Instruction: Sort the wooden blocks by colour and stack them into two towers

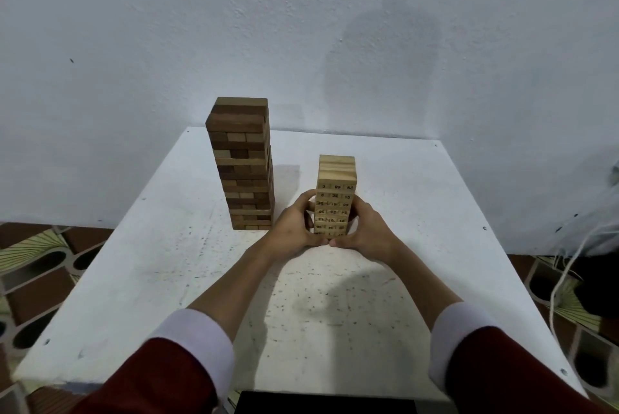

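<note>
Two block towers stand upright on the white table [140, 279]. The tall dark brown tower [242, 162] rises at the back left. The shorter light wood tower [336, 179], with numbers printed on its block ends, stands to its right, near the table's middle. My left hand [294, 224] presses against the light tower's lower left side. My right hand [368, 229] presses against its lower right side. Together they clasp the tower's base, and the thumbs meet in front of it. The lowest blocks are partly hidden by my fingers.
A grey wall rises right behind the table. Patterned floor tiles show on both sides. White cords [562, 276] hang off the right side beside a dark object. A black item [325, 405] lies at the table's near edge.
</note>
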### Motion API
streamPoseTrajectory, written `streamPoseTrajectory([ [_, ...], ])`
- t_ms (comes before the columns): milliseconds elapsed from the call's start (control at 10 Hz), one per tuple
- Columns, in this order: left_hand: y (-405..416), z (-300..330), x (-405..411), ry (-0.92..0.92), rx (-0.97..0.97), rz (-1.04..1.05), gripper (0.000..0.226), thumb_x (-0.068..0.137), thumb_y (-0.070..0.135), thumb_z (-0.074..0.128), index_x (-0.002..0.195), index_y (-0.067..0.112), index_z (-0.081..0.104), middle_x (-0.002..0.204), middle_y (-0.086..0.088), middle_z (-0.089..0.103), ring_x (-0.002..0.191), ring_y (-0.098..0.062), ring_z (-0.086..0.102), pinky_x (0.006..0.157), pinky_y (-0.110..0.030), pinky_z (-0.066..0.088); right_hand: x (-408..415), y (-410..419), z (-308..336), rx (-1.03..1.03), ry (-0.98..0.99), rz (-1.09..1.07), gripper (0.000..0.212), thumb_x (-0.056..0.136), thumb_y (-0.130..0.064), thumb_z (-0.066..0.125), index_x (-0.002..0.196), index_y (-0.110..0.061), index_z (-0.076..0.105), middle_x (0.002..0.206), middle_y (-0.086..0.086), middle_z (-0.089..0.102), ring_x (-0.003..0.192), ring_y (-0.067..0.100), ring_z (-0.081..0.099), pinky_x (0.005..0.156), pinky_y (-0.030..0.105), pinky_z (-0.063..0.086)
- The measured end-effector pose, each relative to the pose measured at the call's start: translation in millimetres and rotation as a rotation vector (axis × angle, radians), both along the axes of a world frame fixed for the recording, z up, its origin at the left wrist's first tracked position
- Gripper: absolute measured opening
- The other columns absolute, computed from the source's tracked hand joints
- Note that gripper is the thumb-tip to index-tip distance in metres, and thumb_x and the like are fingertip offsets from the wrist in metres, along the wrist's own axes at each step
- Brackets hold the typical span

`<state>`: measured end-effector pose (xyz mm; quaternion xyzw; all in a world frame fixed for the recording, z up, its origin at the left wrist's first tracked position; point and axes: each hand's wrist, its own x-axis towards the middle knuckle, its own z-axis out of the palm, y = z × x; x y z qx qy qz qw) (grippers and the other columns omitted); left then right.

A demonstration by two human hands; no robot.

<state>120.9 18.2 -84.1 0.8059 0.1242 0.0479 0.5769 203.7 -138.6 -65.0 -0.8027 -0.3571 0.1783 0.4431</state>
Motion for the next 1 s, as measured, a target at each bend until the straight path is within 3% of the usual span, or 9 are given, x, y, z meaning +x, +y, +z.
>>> streamPoseTrajectory([
  [200, 4.1, 2.6, 10.5, 0.018, -0.107, 0.023, 0.09, 0.055, 0.01, 0.083, 0.131, 0.035, 0.042, 0.119, -0.01, 0.055, 0.107, -0.036, 0.057, 0.08, -0.054, 0.055, 13.9, 8.9, 1.1, -0.014, -0.012, 0.003, 0.079, 0.064, -0.004, 0.083, 0.131, -0.017, 0.044, 0.11, 0.003, 0.062, 0.084, 0.004, 0.056, 0.066, 0.005, 0.045],
  [300, 6.6, 4.0, 15.7, 0.017, -0.105, 0.01, 0.086, 0.062, 0.001, 0.082, 0.129, 0.034, 0.04, 0.122, -0.011, 0.053, 0.108, -0.034, 0.058, 0.082, -0.053, 0.055, 19.4, 11.6, 0.4, -0.018, -0.019, 0.005, 0.078, 0.064, -0.005, 0.084, 0.13, -0.017, 0.044, 0.109, 0.002, 0.062, 0.084, 0.004, 0.057, 0.066, 0.004, 0.044],
  [500, 8.8, 4.0, 20.8, -0.008, -0.052, 0.019, 0.086, 0.063, 0.001, 0.082, 0.13, 0.034, 0.04, 0.119, -0.009, 0.054, 0.106, -0.034, 0.057, 0.083, -0.052, 0.054, 25.1, 12.9, -0.9, -0.018, -0.035, 0.007, 0.08, 0.065, -0.008, 0.084, 0.132, -0.019, 0.042, 0.109, -0.002, 0.06, 0.083, 0.005, 0.056, 0.067, 0.008, 0.045],
  [700, 12.6, 3.4, 24.7, -0.041, 0.009, -0.001, 0.088, 0.068, 0.0, 0.081, 0.139, 0.021, 0.035, 0.12, -0.008, 0.055, 0.094, -0.015, 0.06, 0.076, -0.025, 0.056, 29.9, 13.8, -3.4, -0.006, -0.026, 0.013, 0.079, 0.064, -0.008, 0.084, 0.127, -0.027, 0.041, 0.11, -0.001, 0.061, 0.086, 0.01, 0.058, 0.07, 0.01, 0.046],
  [800, 10.0, 1.6, 24.4, -0.032, -0.043, 0.003, 0.091, 0.063, 0.005, 0.084, 0.139, 0.024, 0.036, 0.122, -0.009, 0.054, 0.101, -0.021, 0.06, 0.083, -0.04, 0.057, 29.6, 14.4, -4.5, 0.018, -0.009, 0.01, 0.078, 0.065, -0.008, 0.084, 0.126, -0.029, 0.04, 0.11, -0.001, 0.06, 0.086, 0.008, 0.057, 0.069, 0.009, 0.046],
  [900, 11.4, -5.4, 22.8, -0.001, -0.116, 0.034, 0.102, 0.051, 0.026, 0.085, 0.14, 0.028, 0.034, 0.125, -0.005, 0.051, 0.111, -0.026, 0.057, 0.087, -0.05, 0.054, 30.3, 13.3, -7.9, 0.016, -0.001, 0.007, 0.08, 0.067, -0.008, 0.083, 0.128, -0.029, 0.037, 0.115, 0.001, 0.059, 0.089, 0.006, 0.055, 0.071, 0.006, 0.044],
  [1000, 4.7, -13.7, 20.3, -0.005, -0.003, 0.095, 0.101, 0.058, 0.028, 0.082, 0.144, 0.029, 0.028, 0.129, 0.0, 0.048, 0.117, -0.022, 0.052, 0.094, -0.047, 0.05, 28.4, 8.8, -11.7, 0.01, 0.044, -0.017, 0.099, 0.068, -0.013, 0.083, 0.146, -0.018, 0.022, 0.125, -0.004, 0.051, 0.101, 0.004, 0.051, 0.083, 0.009, 0.042],
])
